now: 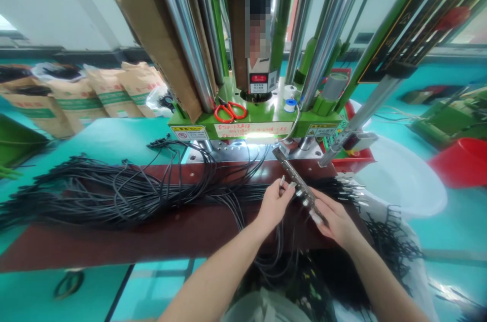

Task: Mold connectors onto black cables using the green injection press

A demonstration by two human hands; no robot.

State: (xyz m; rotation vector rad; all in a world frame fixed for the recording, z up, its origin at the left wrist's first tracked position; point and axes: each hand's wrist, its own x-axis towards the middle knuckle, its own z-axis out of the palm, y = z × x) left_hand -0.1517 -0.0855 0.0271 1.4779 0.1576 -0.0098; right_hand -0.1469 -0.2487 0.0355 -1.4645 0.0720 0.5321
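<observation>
A long, narrow metal bar [297, 178] with small fittings along its near side slants over the work table. Its lower end is gripped by my right hand [337, 218], fingers closed round it. My left hand [274, 206] is closed beside the bar's middle, pinching a small shiny metal-tipped piece [282, 180]; its exact kind is too small to tell. Beneath both hands runs a thick bundle of black cables [125, 190], with bright metal ends [352, 187] at the right.
A green press machine [236, 129] with steel columns stands ahead, red-handled scissors [230, 111] and a blue-white spool [290, 105] on its ledge. A white tub [403, 180] and a red bucket [464, 162] are at right. Paper sacks [76, 96] line the left. A person is beyond the press.
</observation>
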